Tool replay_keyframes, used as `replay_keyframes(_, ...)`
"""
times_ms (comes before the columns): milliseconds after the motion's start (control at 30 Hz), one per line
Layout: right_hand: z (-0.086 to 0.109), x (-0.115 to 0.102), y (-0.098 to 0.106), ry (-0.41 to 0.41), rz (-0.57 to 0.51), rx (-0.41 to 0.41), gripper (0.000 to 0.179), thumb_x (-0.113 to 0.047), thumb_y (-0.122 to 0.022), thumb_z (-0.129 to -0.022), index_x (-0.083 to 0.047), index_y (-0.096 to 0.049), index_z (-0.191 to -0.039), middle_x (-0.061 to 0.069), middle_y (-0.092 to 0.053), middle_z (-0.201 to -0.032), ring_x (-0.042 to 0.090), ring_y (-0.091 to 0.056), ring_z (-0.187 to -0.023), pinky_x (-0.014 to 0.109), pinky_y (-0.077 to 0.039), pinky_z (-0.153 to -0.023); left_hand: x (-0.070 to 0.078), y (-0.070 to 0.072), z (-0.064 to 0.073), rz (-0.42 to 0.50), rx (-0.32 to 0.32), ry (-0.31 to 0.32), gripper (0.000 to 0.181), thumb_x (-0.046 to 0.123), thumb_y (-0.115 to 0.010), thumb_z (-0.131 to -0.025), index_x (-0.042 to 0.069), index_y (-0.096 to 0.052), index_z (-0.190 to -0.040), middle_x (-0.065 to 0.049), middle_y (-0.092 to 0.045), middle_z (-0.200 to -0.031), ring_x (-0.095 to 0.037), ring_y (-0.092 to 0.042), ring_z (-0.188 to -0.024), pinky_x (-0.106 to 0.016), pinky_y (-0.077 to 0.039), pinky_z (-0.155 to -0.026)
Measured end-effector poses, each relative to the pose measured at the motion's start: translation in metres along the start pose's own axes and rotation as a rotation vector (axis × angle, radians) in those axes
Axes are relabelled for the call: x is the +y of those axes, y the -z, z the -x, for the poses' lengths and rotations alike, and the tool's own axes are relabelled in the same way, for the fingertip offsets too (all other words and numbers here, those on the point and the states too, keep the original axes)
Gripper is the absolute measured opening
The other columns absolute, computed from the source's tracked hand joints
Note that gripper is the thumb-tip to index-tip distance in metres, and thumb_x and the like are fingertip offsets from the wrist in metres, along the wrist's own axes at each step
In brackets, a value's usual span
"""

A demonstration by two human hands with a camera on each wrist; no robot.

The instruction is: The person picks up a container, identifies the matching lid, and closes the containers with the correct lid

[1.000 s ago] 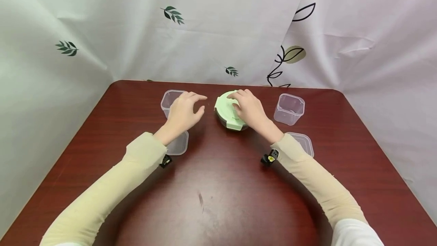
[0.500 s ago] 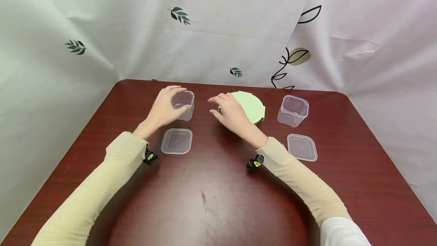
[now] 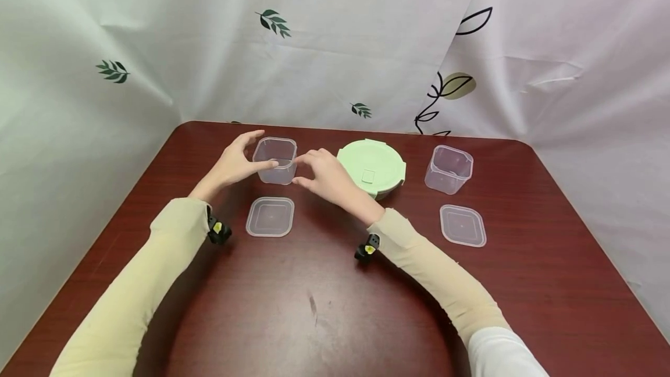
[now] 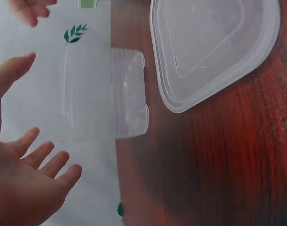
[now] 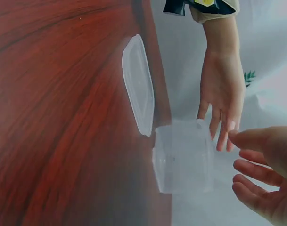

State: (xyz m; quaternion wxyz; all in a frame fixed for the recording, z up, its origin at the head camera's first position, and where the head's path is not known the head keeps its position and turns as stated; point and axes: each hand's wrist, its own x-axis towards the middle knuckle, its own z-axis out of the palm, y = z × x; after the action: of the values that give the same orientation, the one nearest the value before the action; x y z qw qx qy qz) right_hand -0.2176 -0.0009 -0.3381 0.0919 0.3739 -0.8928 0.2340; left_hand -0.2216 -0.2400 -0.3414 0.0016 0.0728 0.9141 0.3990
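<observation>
A clear square plastic container [image 3: 277,176] stands uncovered on the table at the back left. My left hand [image 3: 232,162] is at its left side, fingers spread, with the thumb in front of the rim in the head view. On the other side is my right hand [image 3: 327,176], its thumb and forefinger apart near the container's right wall. Both wrist views show the container [image 4: 129,94] [image 5: 183,157] between the hands, with neither hand gripping it; contact is hard to tell. Its flat clear lid [image 3: 270,217] lies just in front.
Right of my right hand sits a round container with a pale green clip lid [image 3: 373,164]. Farther right stands a second clear square container [image 3: 445,182], with another clear lid [image 3: 463,226] in front. A white curtain [image 3: 314,63] hangs behind the table's back edge.
My right hand has moved left, from above the green lid to the left container. The left hand has shifted left to that container's far side. The containers and lids appear unmoved.
</observation>
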Motion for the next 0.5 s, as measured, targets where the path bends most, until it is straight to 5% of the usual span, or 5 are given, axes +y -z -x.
replay_keyframes(267, -0.004, 0.001, -0.019, -0.039, -0.018, -0.18, 0.045, -0.037, -0.073, -0.084, -0.007, -0.067, -0.118, 0.009, -0.069, -0.111, 0.019, -0.062, -0.098, 0.033, -0.05, -0.085, -0.016, -0.006, -0.01, 0.174, -0.168, 0.091, 0.108, 0.028, -0.077, -0.08, 0.01, -0.002, -0.155, -0.014, -0.008, -0.162, -0.034, -0.018, -0.147, -0.056, -0.023, -0.115)
replay_keyframes(500, -0.008, -0.001, -0.031, -0.068, -0.013, -0.277, 0.049, -0.042, -0.072, -0.084, -0.01, -0.066, -0.121, 0.004, -0.069, -0.116, 0.016, -0.062, -0.105, 0.03, -0.05, -0.09, -0.03, -0.012, -0.019, 0.226, -0.181, 0.111, 0.115, 0.022, -0.077, -0.079, 0.006, 0.009, -0.154, -0.019, -0.007, -0.161, -0.035, -0.02, -0.146, -0.055, -0.022, -0.116)
